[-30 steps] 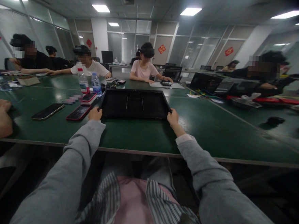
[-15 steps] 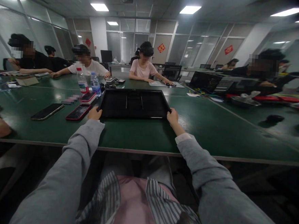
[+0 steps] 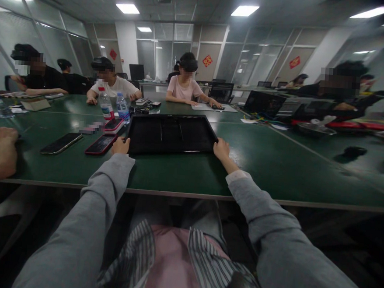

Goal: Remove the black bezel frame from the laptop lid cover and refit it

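A wide black tray with a raised rim lies on the green table in front of me, turned slightly. Inside it are two thin upright lines, perhaps part of a folded stand or handle. My left hand is closed on its left edge near the front corner. The front right corner is gripped by my right hand. Just left of my left hand lies a red-edged phone, with a larger dark phone beyond it.
Two bottles, one red-capped and one blue-capped, stand behind the phones. Another person's hand rests at the left. Across the green table sit several people. A dark object and a bowl are at the right.
The tray has turned slightly and shifted a little left, with both my hands still on it. At the left, the other person's hand has moved up and right.
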Available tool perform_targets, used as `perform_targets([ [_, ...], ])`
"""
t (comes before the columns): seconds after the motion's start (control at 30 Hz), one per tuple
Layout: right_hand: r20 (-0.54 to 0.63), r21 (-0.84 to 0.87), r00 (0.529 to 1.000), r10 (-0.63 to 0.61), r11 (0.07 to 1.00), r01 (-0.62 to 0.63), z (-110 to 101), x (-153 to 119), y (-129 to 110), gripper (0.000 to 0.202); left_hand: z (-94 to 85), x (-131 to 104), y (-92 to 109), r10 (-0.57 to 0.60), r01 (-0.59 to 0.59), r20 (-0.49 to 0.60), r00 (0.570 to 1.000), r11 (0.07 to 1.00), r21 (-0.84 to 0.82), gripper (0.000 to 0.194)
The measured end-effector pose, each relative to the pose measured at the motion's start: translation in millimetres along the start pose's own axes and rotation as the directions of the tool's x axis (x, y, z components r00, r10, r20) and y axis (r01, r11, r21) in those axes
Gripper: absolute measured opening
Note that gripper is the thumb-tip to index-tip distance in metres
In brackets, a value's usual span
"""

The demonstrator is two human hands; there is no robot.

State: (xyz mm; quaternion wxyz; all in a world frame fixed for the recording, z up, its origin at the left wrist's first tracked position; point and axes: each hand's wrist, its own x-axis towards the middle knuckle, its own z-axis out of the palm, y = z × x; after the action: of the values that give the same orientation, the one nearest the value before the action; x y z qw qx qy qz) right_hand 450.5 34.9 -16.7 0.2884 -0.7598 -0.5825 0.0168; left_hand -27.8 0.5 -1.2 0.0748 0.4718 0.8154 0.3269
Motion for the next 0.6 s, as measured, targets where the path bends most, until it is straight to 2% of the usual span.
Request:
perform_targets([
  [0.17,-0.041,-0.069,0.999,0.034,0.997,-0.037,1.2,-6.6,-6.1,0.048,0.3,-6.2,4.7,0.027,-0.027,-0.027,0.999,0.999,0.031,0.046],
  [0.33,-0.091,-0.107,0.995,0.038,0.993,-0.048,3.0,-10.5,-8.9,0.046,2.9,-17.3,11.2,0.143,-0.115,-0.219,0.965,0.984,0.136,0.044],
  [0.47,-0.113,-0.103,0.993,0.020,0.994,-0.032,1.3,-14.9,-11.5,0.047,5.5,-26.0,16.9,0.284,-0.245,-0.213,0.935,0.950,0.192,0.047],
  [0.6,-0.183,-0.147,0.980,-0.077,0.988,0.050,3.2,-22.5,-17.9,0.051,9.2,-36.1,22.1,0.392,-0.343,-0.228,0.891,0.912,0.227,0.048],
])
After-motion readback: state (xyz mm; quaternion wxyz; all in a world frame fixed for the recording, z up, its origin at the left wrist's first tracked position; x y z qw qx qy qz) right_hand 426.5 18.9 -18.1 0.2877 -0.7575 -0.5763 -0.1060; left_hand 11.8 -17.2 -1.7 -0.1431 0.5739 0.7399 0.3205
